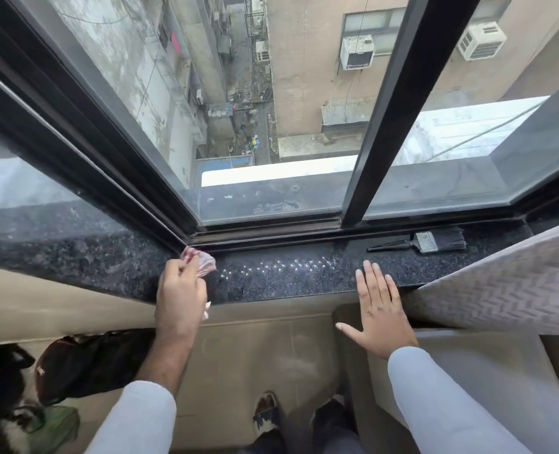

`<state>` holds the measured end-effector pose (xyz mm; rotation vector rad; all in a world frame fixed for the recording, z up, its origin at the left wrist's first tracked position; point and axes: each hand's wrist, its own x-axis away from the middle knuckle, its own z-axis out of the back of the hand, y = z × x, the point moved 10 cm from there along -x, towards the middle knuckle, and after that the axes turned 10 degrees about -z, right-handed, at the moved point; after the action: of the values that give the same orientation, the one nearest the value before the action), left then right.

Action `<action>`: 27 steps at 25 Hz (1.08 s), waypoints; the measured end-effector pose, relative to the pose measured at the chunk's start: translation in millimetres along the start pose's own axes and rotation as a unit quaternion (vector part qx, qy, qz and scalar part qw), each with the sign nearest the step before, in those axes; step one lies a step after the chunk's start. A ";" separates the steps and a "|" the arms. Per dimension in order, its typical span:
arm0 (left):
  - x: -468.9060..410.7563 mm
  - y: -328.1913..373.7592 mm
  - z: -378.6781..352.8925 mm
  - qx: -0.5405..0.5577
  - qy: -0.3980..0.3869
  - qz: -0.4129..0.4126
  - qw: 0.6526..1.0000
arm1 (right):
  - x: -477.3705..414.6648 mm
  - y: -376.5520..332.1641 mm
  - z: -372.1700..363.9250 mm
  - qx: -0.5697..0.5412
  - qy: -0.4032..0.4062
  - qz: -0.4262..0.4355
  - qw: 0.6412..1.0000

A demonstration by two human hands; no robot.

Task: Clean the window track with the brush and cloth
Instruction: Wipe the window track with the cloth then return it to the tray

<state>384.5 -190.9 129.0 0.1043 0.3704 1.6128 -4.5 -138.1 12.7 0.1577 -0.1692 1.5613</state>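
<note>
The dark window track [271, 235] runs along the base of the sliding panes, just behind a black speckled granite sill [288, 276]. My left hand [181, 296] grips a bunched pink-and-white cloth [202, 260], held at the track's left corner. My right hand [378, 309] rests flat on the sill's front edge, fingers spread, holding nothing. A black-bristled paint brush [429, 243] with a metal ferrule lies on the sill to the right, beyond my right hand and apart from it.
A patterned grey curtain [501, 290] hangs over the sill's right end. A vertical black window frame bar [357, 198] meets the track above the brush handle. Dark bags [84, 362] and a green item lie on the floor at lower left. My feet stand below.
</note>
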 end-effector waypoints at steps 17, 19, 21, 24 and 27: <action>-27.4 190.4 -118.6 0.134 -0.129 -0.027 0.982 | -2.2 42.9 -5.3 -0.015 -0.006 -0.081 0.997; -27.3 224.7 -134.5 0.139 -0.149 -0.078 0.976 | -2.3 42.3 -4.6 -0.023 -0.009 -0.082 0.996; -24.6 246.0 -143.9 0.137 -0.161 -0.127 0.969 | -1.6 42.8 -5.4 -0.026 -0.013 -0.083 0.996; -21.5 264.4 -144.9 0.124 -0.152 -0.214 0.957 | -0.7 44.0 -6.3 -0.024 -0.017 -0.088 0.996; -18.9 273.6 -144.5 0.127 -0.146 -0.289 0.938 | -1.1 43.1 -6.8 -0.020 -0.024 -0.086 0.996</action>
<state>83.3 -243.6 77.8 0.3911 0.3369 0.9447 -47.6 -137.7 5.6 0.1735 -0.2183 1.3826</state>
